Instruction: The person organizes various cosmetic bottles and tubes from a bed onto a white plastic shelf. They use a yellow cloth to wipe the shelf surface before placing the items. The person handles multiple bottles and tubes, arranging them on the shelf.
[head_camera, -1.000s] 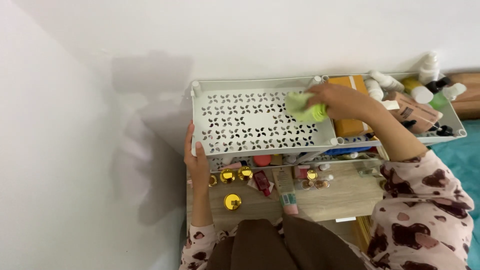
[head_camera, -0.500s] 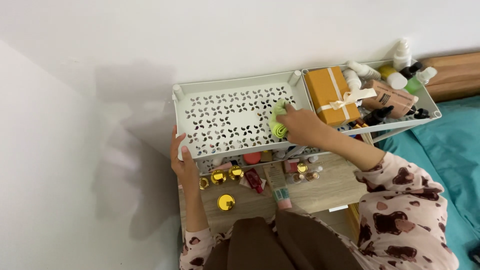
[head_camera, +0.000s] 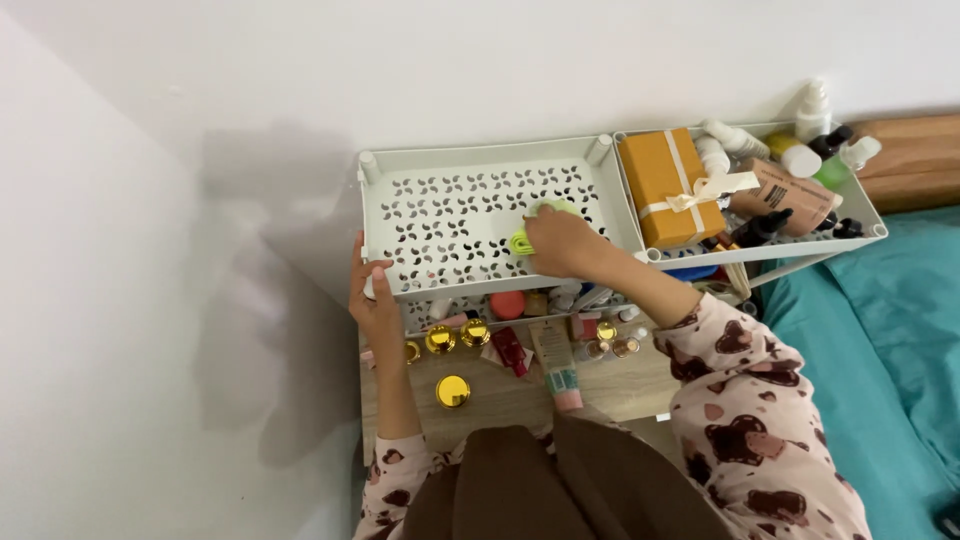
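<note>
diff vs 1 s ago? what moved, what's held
Right hand slid the green cloth across the white perforated tray, from its right end toward the middle. Left hand keeps its grip on the tray's front-left corner. Orange gift box and bottles unchanged.

- The person wore a long-sleeved top in pale pink, printed all over with irregular dark brown blotches.
- The right sleeve (head_camera: 760, 400) ran loose and wide down to the forearm, its cuff soft and unbuttoned.
- The left sleeve (head_camera: 395, 470) showed the same print, ending at the wrist.
- Dark brown hair (head_camera: 560, 480) hung low in the view.
- Both hands were bare, without rings or gloves.
</note>
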